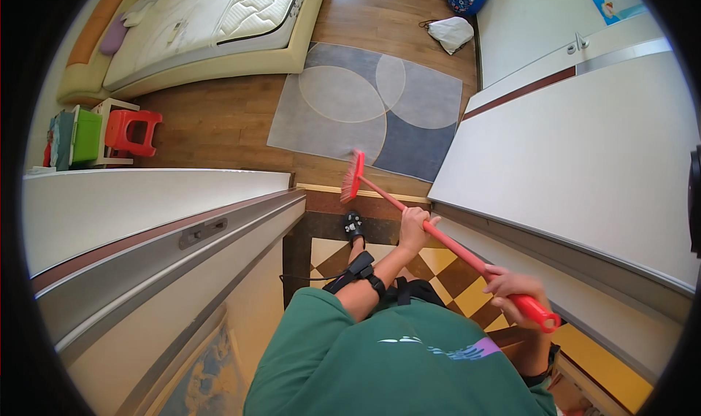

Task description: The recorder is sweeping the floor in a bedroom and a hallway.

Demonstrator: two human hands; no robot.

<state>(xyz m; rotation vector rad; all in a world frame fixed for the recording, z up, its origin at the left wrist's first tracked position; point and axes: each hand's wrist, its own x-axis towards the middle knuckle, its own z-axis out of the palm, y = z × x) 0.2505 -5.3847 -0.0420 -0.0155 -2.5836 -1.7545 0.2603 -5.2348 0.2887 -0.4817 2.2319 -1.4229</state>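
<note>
A red broom (460, 250) slants across the doorway, held in both hands. My left hand (415, 229) wraps round the middle of its handle. Near the handle's top end, my right hand (513, 293) is closed on it, its fingers slightly blurred. The broom head (353, 176), red with pale reddish bristles, is at the far end, over the threshold and close to the near edge of a grey rug (328, 113). Whether the bristles touch the floor I cannot tell. Just below the broom head is my foot in a black shoe (353, 226).
White door panels stand left (161, 197) and right (577, 160). Beyond the threshold (365, 189) lies a wooden floor (219, 116) with a bed (197, 29), a red stool (133, 131), a green bin (87, 135) and a white bag (451, 33). Checkered tiles (467, 299) lie underfoot.
</note>
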